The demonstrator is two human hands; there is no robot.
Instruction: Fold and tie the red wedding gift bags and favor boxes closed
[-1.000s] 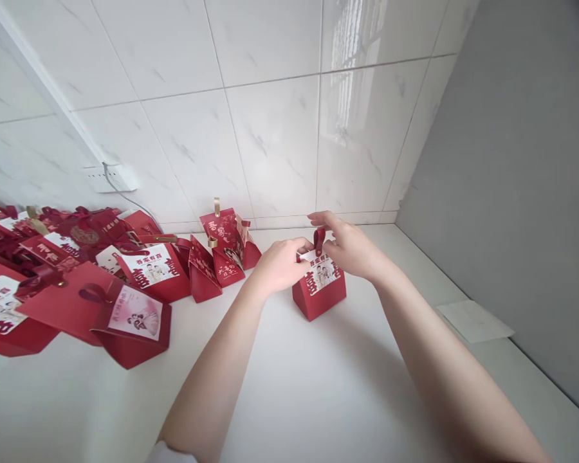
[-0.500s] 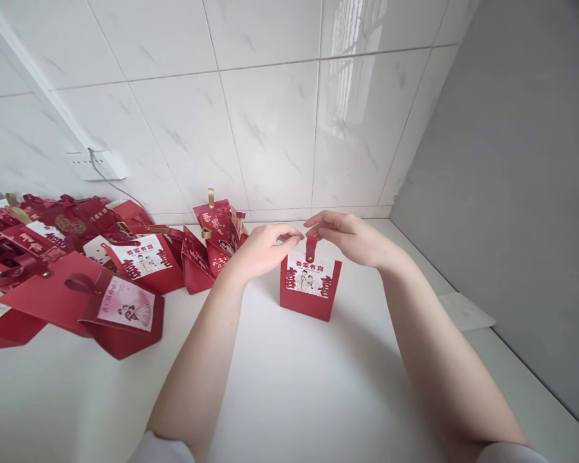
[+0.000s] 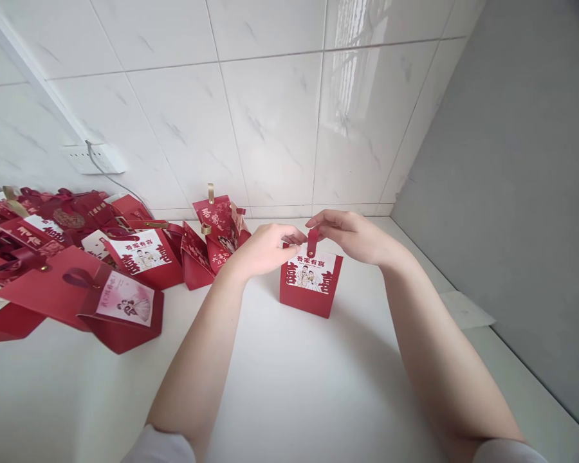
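Note:
A red gift box (image 3: 305,305) with a white label, red characters and a drawn couple stands upright on the white table. A short red strap (image 3: 312,243) with a small round stud rises from its top. My left hand (image 3: 273,247) is at the box's upper left, its thumb close to the top edge. On the other side, my right hand (image 3: 351,235) curves over behind the strap, with its fingertips close to it. Whether the fingers of either hand grip the box or strap cannot be made out.
Several red boxes (image 3: 125,318) crowd the left side of the white table (image 3: 270,386). More red boxes (image 3: 213,215) stand at the back wall, left of my left hand. A socket (image 3: 94,159) with a grey cable is on the tiled wall. A pale flat piece (image 3: 467,310) lies at right.
The view has shifted slightly. My left thumb is a little lower and nearer the top of the box. The box stands in the same place.

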